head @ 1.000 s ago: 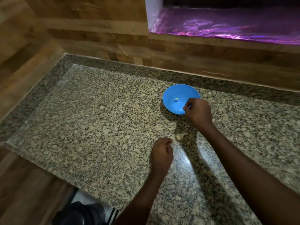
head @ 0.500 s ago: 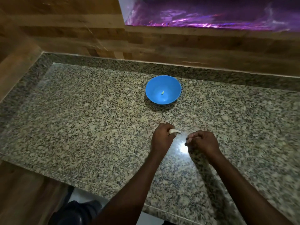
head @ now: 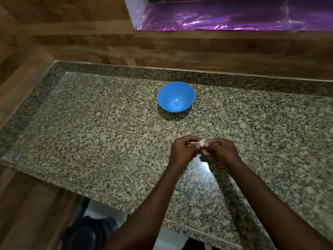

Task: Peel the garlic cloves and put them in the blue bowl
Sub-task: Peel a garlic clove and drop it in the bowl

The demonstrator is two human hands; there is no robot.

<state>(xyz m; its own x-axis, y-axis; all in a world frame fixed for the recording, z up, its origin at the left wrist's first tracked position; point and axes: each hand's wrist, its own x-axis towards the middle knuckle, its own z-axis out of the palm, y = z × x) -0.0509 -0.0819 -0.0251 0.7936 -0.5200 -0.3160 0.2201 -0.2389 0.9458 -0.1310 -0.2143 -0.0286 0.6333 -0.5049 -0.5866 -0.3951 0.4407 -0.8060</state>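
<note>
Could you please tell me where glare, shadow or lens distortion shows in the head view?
Head view: a bright glare patch on the granite counter just below both hands; the blue bowl casts a dark shadow toward the camera; the counter's edges bow from the wide-angle lens; the purple foil glints.

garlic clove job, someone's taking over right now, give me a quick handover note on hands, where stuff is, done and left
Left hand: pinches the garlic clove from its side.
Right hand: pinches the same clove from the other side; both are held just above the granite counter.
Blue bowl: on the counter beyond the hands, with one small pale yellow-green piece inside.
Done: apparently one piece in the bowl.
Left: finish peeling this clove and drop it in the bowl. No other cloves visible.
</note>
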